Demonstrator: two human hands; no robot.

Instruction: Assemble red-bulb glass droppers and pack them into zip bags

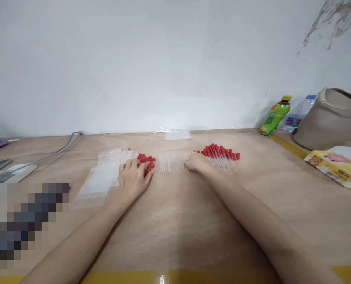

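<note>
Several droppers with red rubber bulbs lie on a brown tabletop. One small heap of red bulbs lies beside my left hand, whose fingers curl over its left edge. A row of clear glass tubes lies between my hands. My right hand rests with bent fingers against the right end of that row, next to a longer row of red-bulbed droppers. A stack of clear plastic bags lies under and left of my left hand.
Another clear bag lies near the wall. A green bottle, a clear bottle, a beige bag and a tissue pack stand at the right. A grey cable and flat devices lie at the left.
</note>
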